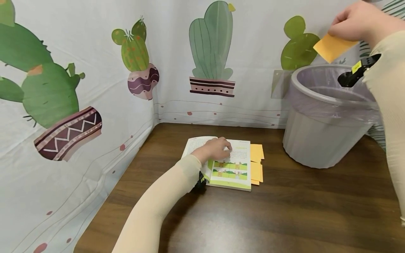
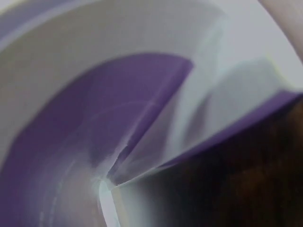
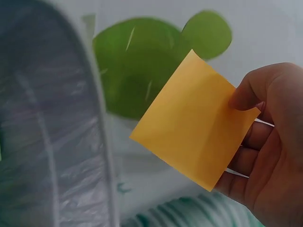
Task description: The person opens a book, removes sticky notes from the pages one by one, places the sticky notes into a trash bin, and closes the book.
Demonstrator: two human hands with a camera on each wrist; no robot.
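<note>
My right hand [image 1: 359, 21] is raised at the upper right, above the trash bin [image 1: 311, 133]. Thumb and fingers pinch an orange-yellow sticky note [image 3: 191, 123] by one corner, and the note hangs flat beside the bin in the right wrist view. On the table, my left hand [image 1: 216, 148] rests on an open book [image 1: 234, 182] with printed text and small colored pictures. Several orange sticky notes [image 1: 256, 153] stick out from the book's right edge. Close-up pages [image 2: 142, 28] and a purple surface fill the left wrist view, where the left hand's fingers are hidden.
The grey bin, lined with a translucent plastic bag [image 1: 335, 109], stands at the right back of the brown wooden table [image 1: 284, 214]. A white cloth [image 1: 259, 52] printed with cacti hangs along the back and left side. A wall plate shows faintly behind the bin.
</note>
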